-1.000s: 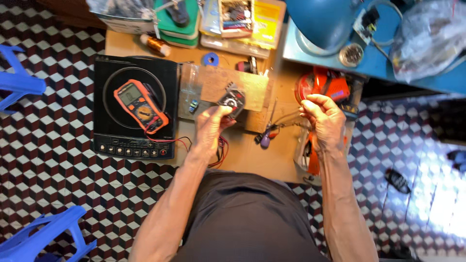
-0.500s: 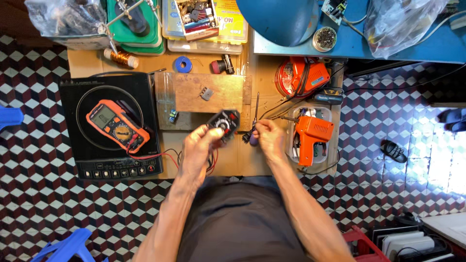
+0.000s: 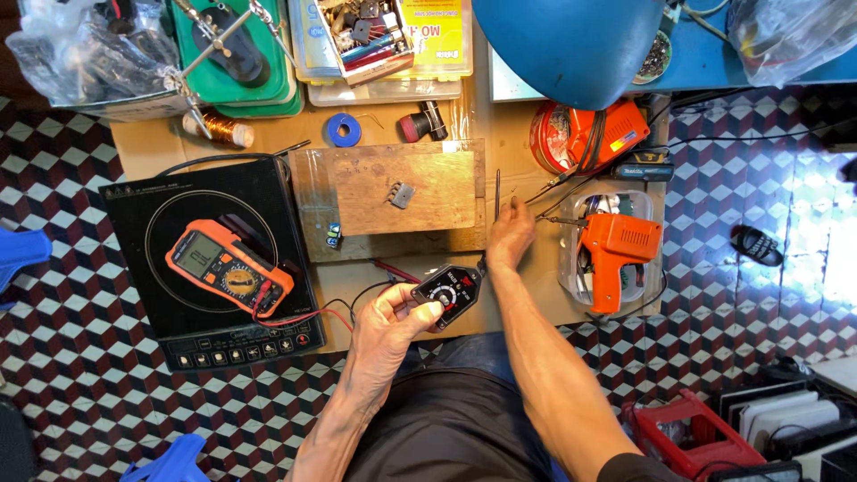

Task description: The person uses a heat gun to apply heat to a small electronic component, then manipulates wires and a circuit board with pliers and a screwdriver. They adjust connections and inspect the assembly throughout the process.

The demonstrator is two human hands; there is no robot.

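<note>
My left hand point(image 3: 386, 323) is closed around a small black dial-faced device point(image 3: 448, 293) at the table's front edge, thumb on its face. Thin red and black leads point(image 3: 344, 312) run from near it toward an orange multimeter point(image 3: 228, 270). My right hand point(image 3: 511, 234) rests on the table just right of a wooden board point(image 3: 420, 183). Its curled fingertips touch the lower end of a thin dark metal tool point(image 3: 497, 189) lying there; whether they grip it is unclear. A small metal part point(image 3: 401, 195) sits on the board.
The multimeter lies on a black induction cooker point(image 3: 134, 223). An orange soldering gun point(image 3: 616, 245) sits in a clear tray at right. A blue lamp shade point(image 3: 571, 45), blue tape roll point(image 3: 344, 130), copper wire spool point(image 3: 220, 130) and parts boxes point(image 3: 384, 45) crowd the back.
My left hand has drawn the black device from the board toward the table's front edge. My right hand has moved left from the soldering gun tray to beside the board.
</note>
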